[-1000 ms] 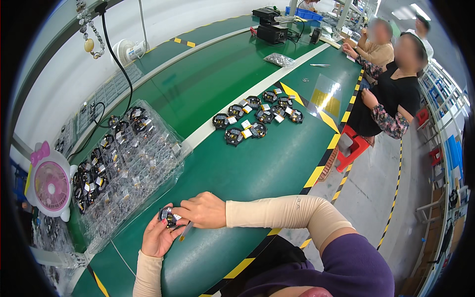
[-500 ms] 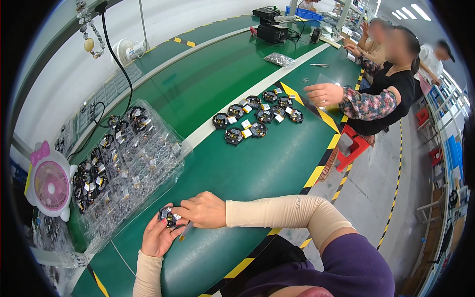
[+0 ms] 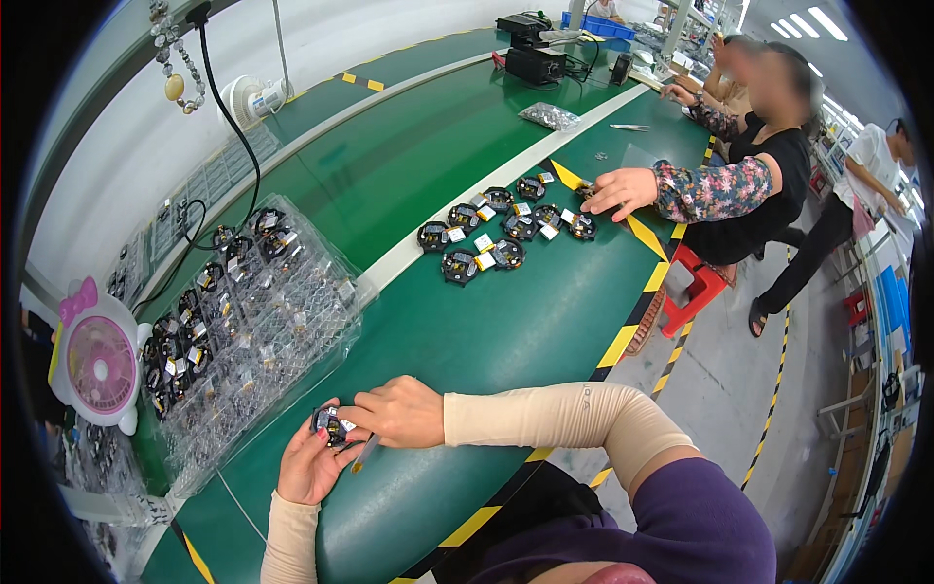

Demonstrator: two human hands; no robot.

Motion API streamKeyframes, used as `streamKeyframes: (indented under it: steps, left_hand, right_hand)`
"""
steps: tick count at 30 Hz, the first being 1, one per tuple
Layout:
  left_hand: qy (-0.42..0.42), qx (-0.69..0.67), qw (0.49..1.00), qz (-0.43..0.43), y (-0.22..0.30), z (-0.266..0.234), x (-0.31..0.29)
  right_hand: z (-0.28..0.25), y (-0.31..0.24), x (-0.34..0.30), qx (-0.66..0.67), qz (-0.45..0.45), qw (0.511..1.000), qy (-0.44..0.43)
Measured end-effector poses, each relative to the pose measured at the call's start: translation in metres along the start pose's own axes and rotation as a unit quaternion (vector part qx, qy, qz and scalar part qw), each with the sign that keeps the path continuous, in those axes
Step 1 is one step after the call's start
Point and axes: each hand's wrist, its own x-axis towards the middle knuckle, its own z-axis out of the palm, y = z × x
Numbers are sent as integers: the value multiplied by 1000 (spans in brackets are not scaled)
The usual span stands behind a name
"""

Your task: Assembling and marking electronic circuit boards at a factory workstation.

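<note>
My left hand (image 3: 307, 469) is closed on a small round black electronic module (image 3: 326, 422) with a pale piece on it, held just above the green table at the front. My right hand (image 3: 404, 413) meets it from the right, fingers bent at the module's edge. Out from under those fingers slants a thin grey tool (image 3: 365, 454), probably tweezers, its lower end yellowish. The right fingertips are partly hidden. Farther off, similar black modules (image 3: 460, 267) with small silver-and-yellow battery packs lie in a loose group on the table.
Clear plastic trays (image 3: 282, 311) with more modules are stacked at left, beside a pink-and-white fan (image 3: 100, 360). A co-worker's hand (image 3: 625, 190) is at the group's right end. Tweezers (image 3: 630, 127) and a bag of small parts (image 3: 550, 117) lie farther back.
The co-worker's hand has come down and left onto a module at the group's right end, which is shifted from its place. Another person walks at far right. My hands look unmoved.
</note>
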Motion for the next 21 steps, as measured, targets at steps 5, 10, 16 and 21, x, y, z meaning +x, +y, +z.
streamKeyframes:
  steps: [5,10,16,21]
  left_hand:
    - [0,-5,1000,0,-1,1,-1]
    - [-3,-9,1000,-5,-1,0,0]
    - [11,13,1000,-6,2,4,-1]
    - [8,3,1000,-1,0,3,0]
  right_hand:
    - [0,-2,-1,-2,2,1000,-3]
    - [1,1,-1,-7,7,1000,-6]
    - [3,1,1,-3,4,1000,-3]
    - [-1,1,-1,-7,2,1000,-7]
